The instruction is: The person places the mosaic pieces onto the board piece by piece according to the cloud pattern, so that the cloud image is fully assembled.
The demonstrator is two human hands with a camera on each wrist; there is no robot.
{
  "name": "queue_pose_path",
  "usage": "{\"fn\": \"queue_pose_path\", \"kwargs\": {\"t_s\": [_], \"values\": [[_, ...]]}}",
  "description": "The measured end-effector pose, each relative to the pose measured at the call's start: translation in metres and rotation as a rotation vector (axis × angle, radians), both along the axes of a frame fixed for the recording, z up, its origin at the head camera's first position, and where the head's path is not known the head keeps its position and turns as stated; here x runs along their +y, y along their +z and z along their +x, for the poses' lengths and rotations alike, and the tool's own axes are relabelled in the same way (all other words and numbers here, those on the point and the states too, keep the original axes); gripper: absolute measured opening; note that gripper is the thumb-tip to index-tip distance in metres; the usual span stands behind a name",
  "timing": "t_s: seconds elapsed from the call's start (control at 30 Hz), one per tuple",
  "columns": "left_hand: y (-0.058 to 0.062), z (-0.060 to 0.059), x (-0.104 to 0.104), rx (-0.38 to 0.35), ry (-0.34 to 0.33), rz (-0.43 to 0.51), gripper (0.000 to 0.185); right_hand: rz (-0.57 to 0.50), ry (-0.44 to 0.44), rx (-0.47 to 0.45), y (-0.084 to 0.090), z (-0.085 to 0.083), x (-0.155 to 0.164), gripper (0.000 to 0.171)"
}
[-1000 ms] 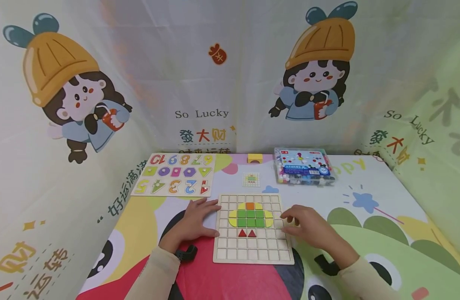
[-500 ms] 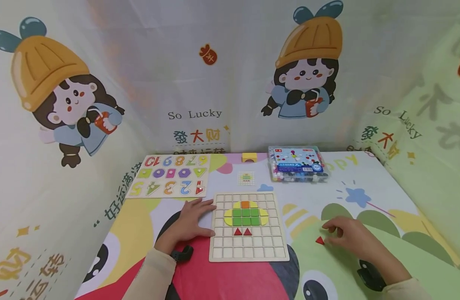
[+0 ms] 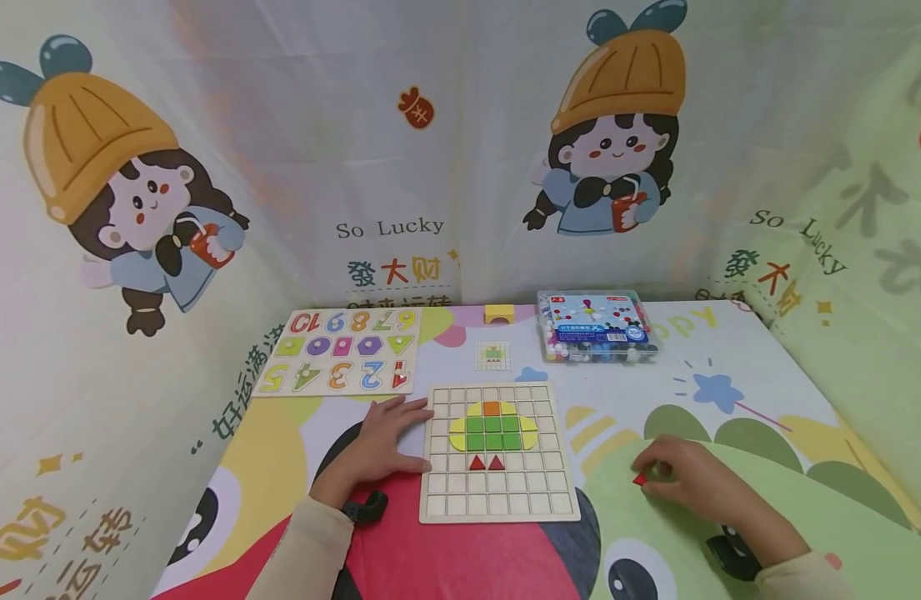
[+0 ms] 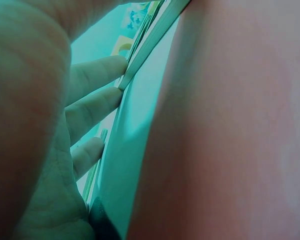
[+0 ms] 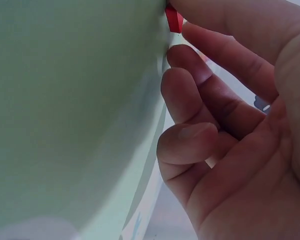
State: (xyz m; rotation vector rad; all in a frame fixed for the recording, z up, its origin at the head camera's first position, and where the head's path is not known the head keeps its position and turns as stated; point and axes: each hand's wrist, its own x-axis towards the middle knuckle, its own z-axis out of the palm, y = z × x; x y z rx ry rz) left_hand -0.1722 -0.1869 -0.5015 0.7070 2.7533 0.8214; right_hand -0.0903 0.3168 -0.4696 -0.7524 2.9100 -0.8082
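Observation:
A wooden grid board (image 3: 499, 508) lies in front of me, holding green squares (image 3: 493, 433), yellow rounded corner pieces, an orange square (image 3: 491, 408) and two red triangles (image 3: 496, 463). Along its left edge rests my left hand (image 3: 373, 446), fingers spread and fairly straight; in the left wrist view several fingertips (image 4: 117, 95) touch the board's rim. On the tabletop to the right, my right hand (image 3: 681, 475) pinches a loose red triangle (image 3: 639, 479) between thumb and index finger. The right wrist view shows this red piece (image 5: 174, 19) at the fingertips, the other fingers curled.
A number and shape puzzle board (image 3: 336, 352) lies at the back left. Behind the grid board are a small pattern card (image 3: 493, 356), a yellow arch block (image 3: 498, 314) and a clear plastic box of colored pieces (image 3: 598, 327). A printed curtain hangs behind the table.
My right hand has moved from the grid board's right edge out to the loose red triangle and closed its fingertips on it. The left hand keeps its place on the board.

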Motion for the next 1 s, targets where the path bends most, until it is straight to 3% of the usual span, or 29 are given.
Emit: {"fn": "queue_pose_path", "kwargs": {"t_s": [0.13, 0.43, 0.67, 1.0], "values": [[0.0015, 0.0002, 0.0001, -0.003, 0.002, 0.000, 0.085, -0.002, 0.040, 0.038, -0.0010, -0.0006, -0.0013, 0.023], [0.0012, 0.0022, -0.0007, 0.007, 0.007, 0.003, 0.084, -0.021, 0.091, 0.031, -0.0021, -0.0003, -0.0035, 0.025], [0.0001, 0.0017, 0.0005, -0.002, 0.010, -0.002, 0.084, -0.041, 0.088, 0.044, -0.0057, 0.0021, -0.0027, 0.024], [0.0000, 0.0018, 0.0017, -0.002, 0.014, -0.008, 0.084, -0.058, 0.091, 0.229, 0.0022, -0.0067, -0.0030, 0.032]]}}
